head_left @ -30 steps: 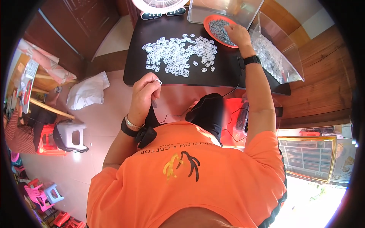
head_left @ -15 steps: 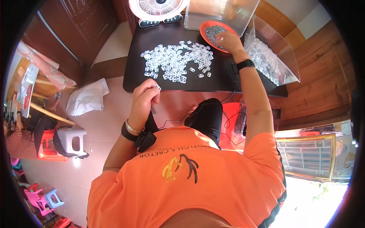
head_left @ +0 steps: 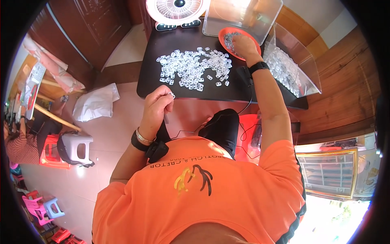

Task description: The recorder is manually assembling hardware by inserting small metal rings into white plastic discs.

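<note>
My left hand [head_left: 157,105] is closed in front of the table's near edge, its thumb and forefinger pinching a small clear plastic piece [head_left: 172,95]. A spread-out heap of similar small pieces with holes [head_left: 185,71] lies on the dark table beyond it. At the far right my right hand [head_left: 245,47] reaches over a round orange-red plate [head_left: 222,37]. Its bunched fingers point down into small grey bits [head_left: 229,39], too small to name. Whatever those fingertips hold is hidden.
A pink-white fan [head_left: 178,10] stands at the back, beside a clear plastic bin [head_left: 243,12]. Another clear bin holding many clear pieces [head_left: 282,69] is right of my right forearm. A dark cable [head_left: 245,106] hangs off the table edge. Another person [head_left: 24,148] sits far left.
My right hand has moved further over the plate, its fingers turning down into the grey bits. My left hand keeps its pinch on the clear piece. The whole view has shifted slightly.
</note>
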### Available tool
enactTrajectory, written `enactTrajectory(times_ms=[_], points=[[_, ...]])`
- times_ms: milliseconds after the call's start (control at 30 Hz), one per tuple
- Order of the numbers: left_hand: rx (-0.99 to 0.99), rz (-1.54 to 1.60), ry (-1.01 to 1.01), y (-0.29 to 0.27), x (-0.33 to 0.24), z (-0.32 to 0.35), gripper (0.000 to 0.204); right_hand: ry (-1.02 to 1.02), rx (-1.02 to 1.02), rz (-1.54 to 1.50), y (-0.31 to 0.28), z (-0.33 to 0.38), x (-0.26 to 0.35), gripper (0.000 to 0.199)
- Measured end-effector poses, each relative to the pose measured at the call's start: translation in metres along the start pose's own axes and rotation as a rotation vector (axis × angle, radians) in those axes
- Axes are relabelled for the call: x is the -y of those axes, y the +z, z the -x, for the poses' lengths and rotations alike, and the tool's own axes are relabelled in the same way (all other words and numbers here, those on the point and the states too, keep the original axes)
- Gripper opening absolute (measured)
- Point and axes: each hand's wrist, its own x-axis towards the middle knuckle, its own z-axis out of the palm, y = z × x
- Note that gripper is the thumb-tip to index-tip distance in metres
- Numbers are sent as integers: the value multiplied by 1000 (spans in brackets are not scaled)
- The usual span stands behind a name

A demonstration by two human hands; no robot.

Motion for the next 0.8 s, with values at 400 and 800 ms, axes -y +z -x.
enactTrajectory(times_ms=[400,800], points=[[-5,3,5,1,1,-3,17,163,-15,-47,-25,8,3,31],[9,1,8,1,0,-3,18,93,-30,-82,-24,9,-9,24]])
